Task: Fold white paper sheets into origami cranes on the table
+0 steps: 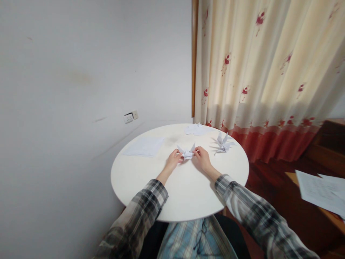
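Note:
A small white folded paper crane [186, 153] lies on the round white table [151, 187], held between both hands. My left hand [174, 159] pinches its left side with closed fingers. My right hand [201, 159] pinches its right side the same way. Two pointed paper tips stick up between the hands. Both arms wear plaid sleeves.
A finished paper crane [223, 143] stands to the right on the table. A flat stack of white sheets [143, 146] lies at the left, more folded paper [196, 129] at the far edge. A flowered curtain [264, 72] hangs behind; papers [320, 190] rest on a wooden surface at right.

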`<state>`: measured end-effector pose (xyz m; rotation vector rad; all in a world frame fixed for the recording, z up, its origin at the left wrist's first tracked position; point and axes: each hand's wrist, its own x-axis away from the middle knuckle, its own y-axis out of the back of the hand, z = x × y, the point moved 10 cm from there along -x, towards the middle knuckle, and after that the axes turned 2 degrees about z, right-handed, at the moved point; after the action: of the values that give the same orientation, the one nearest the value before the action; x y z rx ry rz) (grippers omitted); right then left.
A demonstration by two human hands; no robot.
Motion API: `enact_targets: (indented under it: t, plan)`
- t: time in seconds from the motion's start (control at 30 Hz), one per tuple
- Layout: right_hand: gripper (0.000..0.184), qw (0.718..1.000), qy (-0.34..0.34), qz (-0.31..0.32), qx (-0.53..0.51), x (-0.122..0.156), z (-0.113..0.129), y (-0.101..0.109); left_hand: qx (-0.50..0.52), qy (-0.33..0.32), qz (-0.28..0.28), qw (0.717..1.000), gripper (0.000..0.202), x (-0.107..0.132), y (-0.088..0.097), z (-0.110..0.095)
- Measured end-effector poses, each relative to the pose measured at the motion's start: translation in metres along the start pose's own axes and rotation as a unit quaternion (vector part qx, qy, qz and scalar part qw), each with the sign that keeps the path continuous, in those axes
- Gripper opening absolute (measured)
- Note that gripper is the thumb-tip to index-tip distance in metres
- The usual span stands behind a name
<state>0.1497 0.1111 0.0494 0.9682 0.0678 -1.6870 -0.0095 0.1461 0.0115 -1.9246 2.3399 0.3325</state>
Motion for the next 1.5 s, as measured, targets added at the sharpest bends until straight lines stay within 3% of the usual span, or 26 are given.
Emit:
enact_targets:
  t: [0.27, 0.47, 0.63, 0.8, 1.1, 1.27, 1.5]
  plan:
    - [0.013, 0.99, -0.058, -0.024, -0.125, 0.001, -0.006, 0.004, 0.084, 0.033, 0.026, 0.996, 0.028, 0.009, -0.012, -0.005]
    - [0.015, 0.978, -0.085, -0.041, -0.188, -0.002, -0.026, -0.001, 0.148, -0.007, -0.008, 0.989, 0.032, 0.007, -0.005, -0.013]
    - [0.017, 0.95, -0.107, 0.024, -0.293, -0.003, -0.03, -0.018, 0.186, -0.009, -0.009, 0.982, 0.032, 0.009, -0.004, -0.016]
    - [0.016, 0.928, -0.101, 0.035, -0.356, -0.002, -0.024, -0.019, 0.231, -0.003, 0.017, 0.973, 0.029, 0.01, -0.008, -0.017]
    - [0.014, 0.948, -0.091, -0.019, -0.305, -0.004, -0.027, -0.007, 0.191, 0.024, 0.067, 0.979, 0.031, 0.014, -0.019, -0.012]
    - [0.011, 0.965, -0.058, -0.009, -0.257, -0.001, -0.009, -0.003, 0.142, 0.032, 0.065, 0.987, 0.031, 0.017, -0.02, -0.015]
    - [0.013, 0.978, -0.026, 0.019, -0.208, 0.003, 0.009, 0.0, 0.146, 0.026, 0.058, 0.987, 0.03, 0.014, -0.019, -0.013]
